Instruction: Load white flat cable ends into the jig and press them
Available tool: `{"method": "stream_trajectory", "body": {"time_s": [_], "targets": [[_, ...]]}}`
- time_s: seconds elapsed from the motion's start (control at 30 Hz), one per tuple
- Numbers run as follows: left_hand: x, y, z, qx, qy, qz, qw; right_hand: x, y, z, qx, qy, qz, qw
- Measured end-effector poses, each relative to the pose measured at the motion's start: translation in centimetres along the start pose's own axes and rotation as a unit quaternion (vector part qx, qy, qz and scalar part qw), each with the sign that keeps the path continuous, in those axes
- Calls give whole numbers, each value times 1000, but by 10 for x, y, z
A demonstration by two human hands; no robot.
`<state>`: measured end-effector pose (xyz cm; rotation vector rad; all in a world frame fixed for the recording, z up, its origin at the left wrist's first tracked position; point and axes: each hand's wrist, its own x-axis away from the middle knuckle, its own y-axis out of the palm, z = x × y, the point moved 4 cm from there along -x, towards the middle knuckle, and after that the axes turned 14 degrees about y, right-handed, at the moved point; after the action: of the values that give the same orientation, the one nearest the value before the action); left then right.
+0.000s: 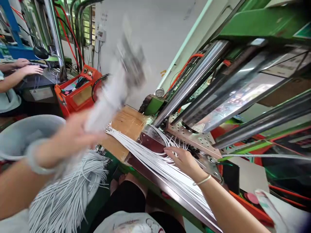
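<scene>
My left hand (pixel 69 137), smeared by motion, is closed around a blurred bundle of white cables (pixel 107 97) raised in front of me; the far end of the bundle looks metallic. Over the press bed, my right hand (pixel 181 161) reaches with its fingers stretched out among white cables (pixel 148 158), touching them near the mold. Those cables lie lengthwise along the bench, and some curve into the press's lower plate (pixel 194 137). The undersides of my right fingers are hidden.
A heap of white cables (pixel 65 194) lies at my lower left, beside a grey tub (pixel 31 129). Cardboard (pixel 126 121) covers the bench end. Steel columns (pixel 191 84) of the green press slant overhead. Another person's hands (pixel 29 68) work at far left, near an orange-red box (pixel 79 89).
</scene>
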<state>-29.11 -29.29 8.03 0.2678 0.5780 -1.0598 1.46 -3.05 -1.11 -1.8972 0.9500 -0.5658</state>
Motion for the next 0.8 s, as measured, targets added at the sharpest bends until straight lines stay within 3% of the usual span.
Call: {"method": "stream_trajectory", "body": {"time_s": [0.07,0.1,0.17,0.23,0.37,0.43,0.53,0.6,0.7,0.8], "targets": [[25,43,-25,50,-58,-157,985,16,-2,-26,-94,16,-15,995],[38,65,-41,86,-86,-209,970,24,-2,-40,-143,21,-21,989],[59,101,-71,164,-126,-211,956,36,1,-66,-255,24,-40,966],[71,128,-98,228,-149,-182,945,42,9,-87,-381,17,-79,921],[76,165,-126,283,-169,-204,922,48,26,-109,-550,9,-149,822],[74,177,-130,289,-180,-224,913,51,30,-109,-607,32,-107,787],[74,193,-130,273,-187,-233,915,60,31,-97,-666,62,9,744],[75,204,-129,247,-181,-235,923,67,35,-90,-660,79,31,746],[78,220,-127,191,-160,-236,939,78,42,-80,-621,101,18,777],[78,228,-127,120,-119,-203,964,87,43,-64,-624,95,93,770]]}}
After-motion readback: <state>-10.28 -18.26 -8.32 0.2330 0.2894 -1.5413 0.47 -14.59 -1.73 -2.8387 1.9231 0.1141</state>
